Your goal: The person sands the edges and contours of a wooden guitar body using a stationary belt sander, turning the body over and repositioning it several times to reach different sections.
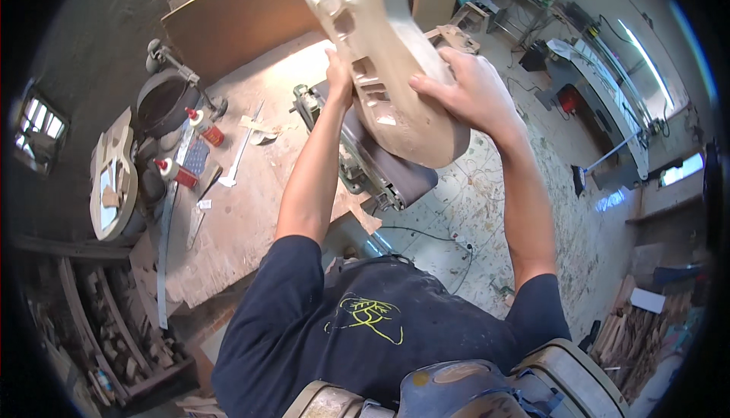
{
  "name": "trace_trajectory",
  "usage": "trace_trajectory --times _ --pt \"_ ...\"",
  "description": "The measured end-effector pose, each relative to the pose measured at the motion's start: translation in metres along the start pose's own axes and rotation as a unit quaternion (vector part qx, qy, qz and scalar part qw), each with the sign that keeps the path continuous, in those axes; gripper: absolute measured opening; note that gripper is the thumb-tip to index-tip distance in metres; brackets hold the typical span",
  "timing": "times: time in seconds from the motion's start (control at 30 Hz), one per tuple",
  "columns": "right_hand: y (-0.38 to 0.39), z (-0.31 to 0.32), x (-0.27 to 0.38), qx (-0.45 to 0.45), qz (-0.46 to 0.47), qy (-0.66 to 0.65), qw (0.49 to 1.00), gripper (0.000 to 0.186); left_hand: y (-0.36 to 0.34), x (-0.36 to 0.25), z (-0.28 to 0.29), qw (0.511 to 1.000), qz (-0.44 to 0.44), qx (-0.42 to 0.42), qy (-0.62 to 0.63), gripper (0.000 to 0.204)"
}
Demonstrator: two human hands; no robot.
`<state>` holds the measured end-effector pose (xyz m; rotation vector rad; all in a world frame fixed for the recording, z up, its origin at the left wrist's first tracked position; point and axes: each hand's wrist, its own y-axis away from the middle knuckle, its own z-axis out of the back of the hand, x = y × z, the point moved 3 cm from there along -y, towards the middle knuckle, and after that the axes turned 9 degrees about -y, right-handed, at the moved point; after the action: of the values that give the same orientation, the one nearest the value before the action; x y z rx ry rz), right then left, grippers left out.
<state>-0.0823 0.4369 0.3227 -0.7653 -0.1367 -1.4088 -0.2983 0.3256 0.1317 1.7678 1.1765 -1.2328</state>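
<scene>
An unpainted wooden guitar body (pixel 407 60) with several cut-out pockets is held up in front of me, tilted, its rounded end low. My left hand (pixel 340 79) grips its left edge, the fingers partly hidden by the wood. On the opposite side my right hand (pixel 479 95) is closed round the edge, with the thumb laid on the face. Beneath the body is a belt sander (pixel 407 182) with a dark grey belt, at the right edge of the workbench (pixel 251 224). Whether the wood touches the belt, I cannot tell.
Two red-and-white squeeze bottles, one (pixel 205 127) behind the other (pixel 176 172), stand on the bench near a lamp (pixel 166 95). A guitar-shaped wooden piece (pixel 114 178) leans at the far left. A cable (pixel 430 230) crosses the dusty floor. At right is a broom (pixel 580 180).
</scene>
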Motion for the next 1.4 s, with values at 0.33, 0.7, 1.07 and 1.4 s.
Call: trace_trajectory --times 0.33,0.7,1.07,1.4 --pt "-0.045 0.028 -0.023 0.017 -0.135 -0.408 0.903 0.069 0.009 0.018 -0.045 0.975 0.1 0.131 0.15 0.086" --pt "0.048 0.014 -0.031 -0.117 0.06 -0.386 0.913 0.091 0.027 -0.004 -0.113 0.953 0.159 0.169 0.196 0.082" --pt "0.157 0.01 -0.029 -0.476 -0.073 -0.222 0.848 0.057 0.07 0.045 -0.205 0.95 0.139 0.207 0.189 0.071" --pt "0.314 0.094 -0.018 -0.409 -0.212 -0.053 0.886 0.059 0.209 0.098 -0.235 0.985 0.007 0.162 -0.058 0.078"
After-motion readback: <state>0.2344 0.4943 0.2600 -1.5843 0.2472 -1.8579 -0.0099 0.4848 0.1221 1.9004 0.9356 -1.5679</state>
